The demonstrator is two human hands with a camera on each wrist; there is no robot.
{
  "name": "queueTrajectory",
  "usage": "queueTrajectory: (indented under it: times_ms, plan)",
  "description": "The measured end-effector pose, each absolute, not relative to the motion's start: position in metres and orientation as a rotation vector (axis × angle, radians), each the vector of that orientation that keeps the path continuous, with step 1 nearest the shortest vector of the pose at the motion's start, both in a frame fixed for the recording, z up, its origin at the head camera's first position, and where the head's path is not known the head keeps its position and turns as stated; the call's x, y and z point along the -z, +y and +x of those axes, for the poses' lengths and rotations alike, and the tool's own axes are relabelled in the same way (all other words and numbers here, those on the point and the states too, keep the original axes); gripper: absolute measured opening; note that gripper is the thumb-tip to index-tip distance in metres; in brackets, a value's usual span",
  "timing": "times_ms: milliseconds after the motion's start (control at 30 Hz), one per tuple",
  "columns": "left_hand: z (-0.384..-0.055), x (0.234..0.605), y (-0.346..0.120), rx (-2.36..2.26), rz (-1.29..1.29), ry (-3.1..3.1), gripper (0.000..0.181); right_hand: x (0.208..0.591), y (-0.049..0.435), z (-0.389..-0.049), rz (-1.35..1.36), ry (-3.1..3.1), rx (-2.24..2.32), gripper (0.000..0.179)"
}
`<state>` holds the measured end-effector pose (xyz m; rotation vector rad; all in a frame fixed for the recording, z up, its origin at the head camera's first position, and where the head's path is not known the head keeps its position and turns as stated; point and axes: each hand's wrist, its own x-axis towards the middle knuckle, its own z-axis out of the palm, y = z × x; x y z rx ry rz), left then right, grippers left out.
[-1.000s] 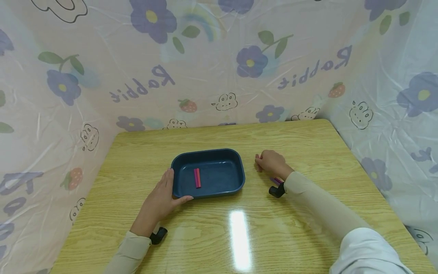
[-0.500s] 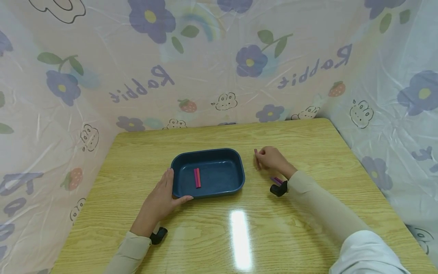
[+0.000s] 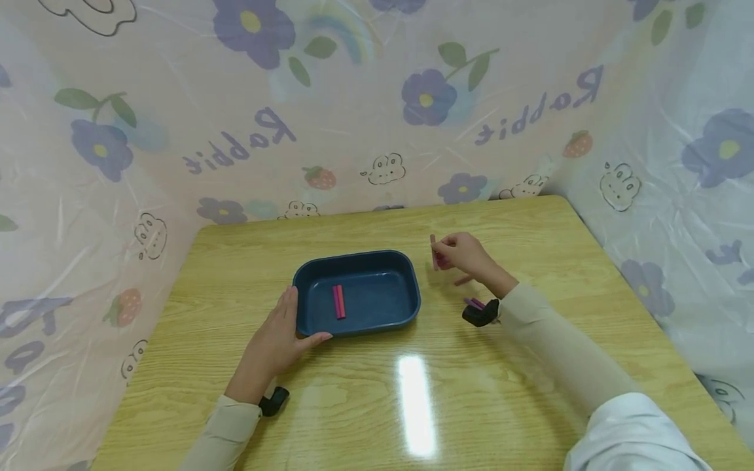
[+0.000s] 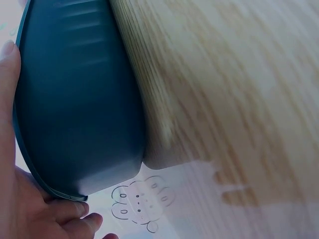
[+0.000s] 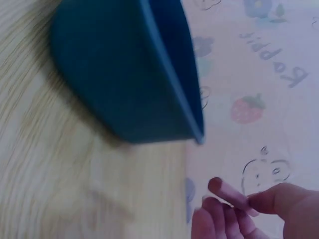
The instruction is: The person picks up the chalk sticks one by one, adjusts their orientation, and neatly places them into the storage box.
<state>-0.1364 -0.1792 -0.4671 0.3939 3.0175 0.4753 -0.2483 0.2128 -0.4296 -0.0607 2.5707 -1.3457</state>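
Observation:
A dark blue rectangular tray [image 3: 359, 327] stands mid-table with two short round sticks in it, one magenta [image 3: 338, 302] and one coral red [image 3: 341, 301]. My left hand [image 3: 278, 343] rests against its left end, fingers along the side and thumb at the near wall. To the right of the tray, my right hand [image 3: 468, 255] pinches a reddish-brown stick [image 5: 230, 193] between thumb and fingertips, held up over the table. Below that hand lies another brownish stick [image 3: 464, 280]. Nearer me, purple and magenta sticks [image 3: 474, 303] lie partly hidden by the wrist camera.
The wood-grain table [image 3: 353, 405] carries a bright light reflection near its front. A printed curtain [image 3: 353, 111] with flowers and rabbits hangs behind it and along both sides. Black wrist cameras [image 3: 274, 401] sit on both wrists.
My right hand has risen and shifted away from me with the reddish-brown stick pinched in it. A brownish stick now shows beneath it. My left hand stays at the tray.

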Motion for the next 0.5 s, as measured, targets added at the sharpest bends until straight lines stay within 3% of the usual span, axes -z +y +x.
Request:
queueTrajectory:
  times_ms: [500]
  plan:
    - [-0.135,0.465,-0.178,-0.476,0.396,3.012,0.119,0.401,0.178,-0.235,-0.138,2.325,1.67,0.034]
